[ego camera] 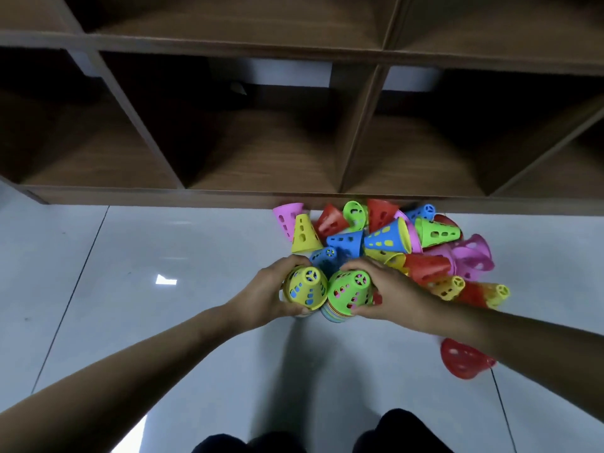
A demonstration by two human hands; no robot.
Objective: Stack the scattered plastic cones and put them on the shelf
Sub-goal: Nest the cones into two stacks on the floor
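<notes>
**Two cone stacks held side by side above a grey floor**

A stack of perforated plastic cones topped by a yellow-green cone (305, 285) sits in the grip of the person's left hand (271, 297), fingers curled around its far side and thumb along its lower rim. Touching it on the right, a taller stack of nested plastic cones capped by a bright green cone (349, 291), with many coloured rims showing at its base, is clasped by the right hand (389, 294), fingers wrapped over the top and thumb under the rim. Just beyond both hands lies a loose heap of plastic cones in pink, red, blue, green and yellow (389, 238), most tipped on their sides, against the foot of a brown wooden cubby shelf (261, 152). Beneath the right forearm a single red plastic cone (464, 359) lies on the glossy grey tiled floor (163, 322), apart from the heap
</notes>
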